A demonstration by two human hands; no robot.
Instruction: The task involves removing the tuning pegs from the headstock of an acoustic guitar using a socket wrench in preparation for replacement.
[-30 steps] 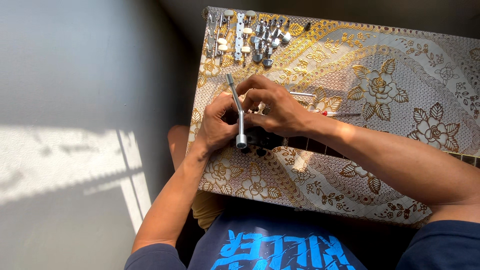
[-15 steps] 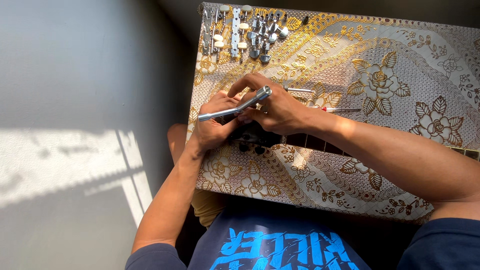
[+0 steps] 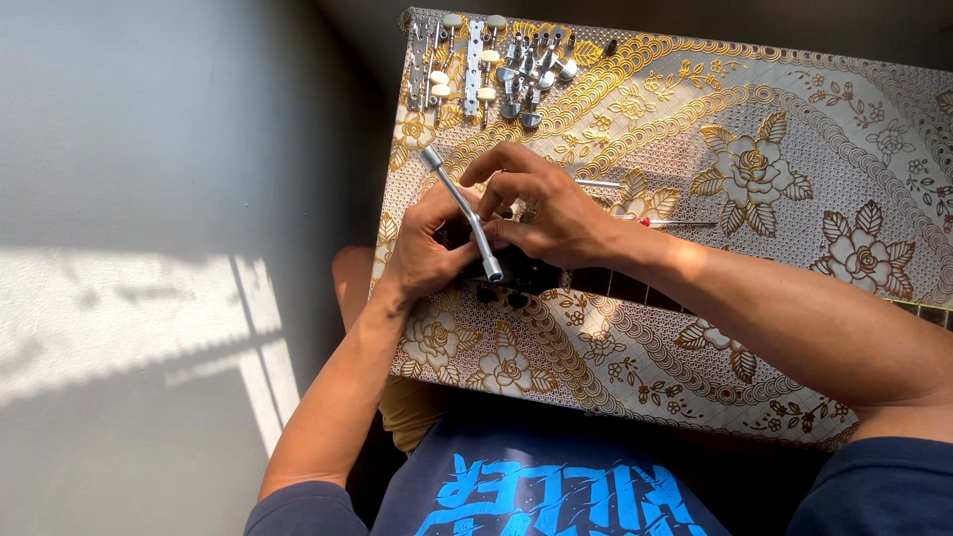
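- Head view: the left hand and right hand meet over a dark guitar headstock lying on a table covered in gold floral cloth.
- The right hand is clamped on a bent silver socket wrench; its lower end sits on the headstock, its upper end points up and left.
- The left hand closes around the headstock's end (fingers mostly hidden), touching the wrench shaft.
- A red-handled screwdriver lies just beside the right wrist.
- Metal tuning pegs lie grouped at the table's far corner, well apart from the hands.
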